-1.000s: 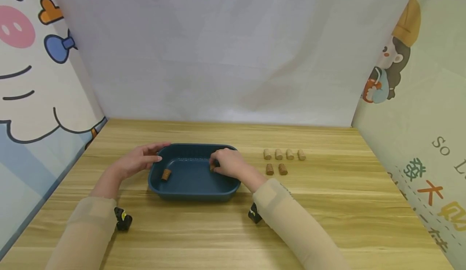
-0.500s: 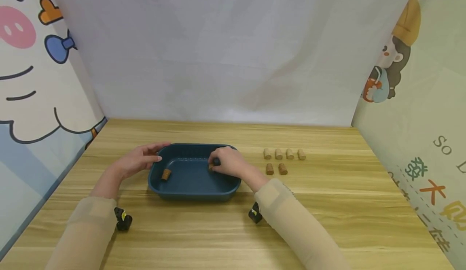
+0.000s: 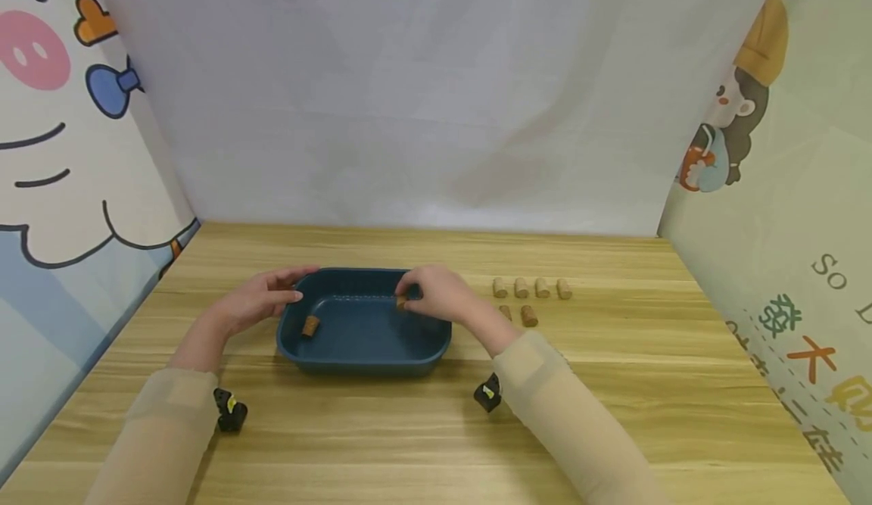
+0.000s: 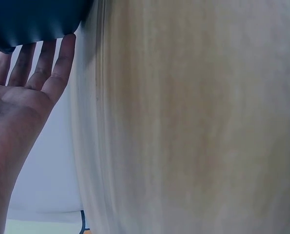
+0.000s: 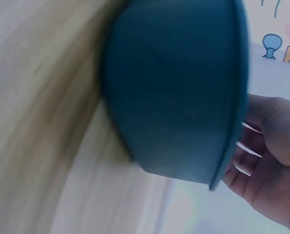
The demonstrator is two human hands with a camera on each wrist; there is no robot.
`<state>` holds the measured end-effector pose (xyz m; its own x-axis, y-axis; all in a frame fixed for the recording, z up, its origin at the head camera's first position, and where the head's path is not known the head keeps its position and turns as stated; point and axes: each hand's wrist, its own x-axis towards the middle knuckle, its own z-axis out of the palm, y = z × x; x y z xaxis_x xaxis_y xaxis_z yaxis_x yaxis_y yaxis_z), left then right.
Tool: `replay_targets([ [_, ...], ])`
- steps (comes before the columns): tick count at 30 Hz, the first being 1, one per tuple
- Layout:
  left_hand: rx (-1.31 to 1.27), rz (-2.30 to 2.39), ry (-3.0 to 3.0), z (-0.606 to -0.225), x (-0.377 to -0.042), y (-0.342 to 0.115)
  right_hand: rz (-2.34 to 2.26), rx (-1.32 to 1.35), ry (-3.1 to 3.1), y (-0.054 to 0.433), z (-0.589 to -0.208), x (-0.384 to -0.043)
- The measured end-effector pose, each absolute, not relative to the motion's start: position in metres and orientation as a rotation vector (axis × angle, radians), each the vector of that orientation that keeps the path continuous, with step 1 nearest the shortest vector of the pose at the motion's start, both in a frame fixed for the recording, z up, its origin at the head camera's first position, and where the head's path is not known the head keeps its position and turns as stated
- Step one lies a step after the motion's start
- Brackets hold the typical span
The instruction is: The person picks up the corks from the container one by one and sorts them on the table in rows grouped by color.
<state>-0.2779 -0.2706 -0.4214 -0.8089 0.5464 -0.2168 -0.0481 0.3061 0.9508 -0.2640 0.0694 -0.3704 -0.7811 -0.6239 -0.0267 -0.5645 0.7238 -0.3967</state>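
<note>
A dark blue rectangular basin [image 3: 364, 365] stands on the table. Inside it, near the left end, lies a brown cork [image 3: 309, 326]. My right hand [image 3: 439, 293] reaches over the basin's right end and pinches another cork [image 3: 401, 303] between thumb and fingers. In the right wrist view the basin's wall hides that cork and the fingertips. At the basin's left end, my left hand [image 3: 262, 299] touches the rim. Its fingers [image 4: 59, 73] lie nearly straight against the outside wall in the left wrist view.
Right of the basin, pale corks [image 3: 521, 288] stand in a row. In front of them are two browner corks [image 3: 529, 316], one partly covered by my right wrist. A white cloth [image 3: 422, 111] rises behind the wooden table [image 3: 381, 444], with printed panels on both sides.
My right hand, low inside the basin before, has risen slightly and shifted right with the cork pinched. My left hand and the cork at the left end stay put.
</note>
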Motion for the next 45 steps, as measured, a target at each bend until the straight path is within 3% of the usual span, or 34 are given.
replay_targets([
  [28, 0.428, 1.553, 2.072, -0.423, -0.28, -0.273, -0.714, -1.022, 2.773, 0.129, -0.312, -0.232],
  [45, 0.436, 1.545, 2.082, -0.422, -0.278, -0.274, -0.849, -1.226, 2.892, 0.189, -0.295, -0.219],
])
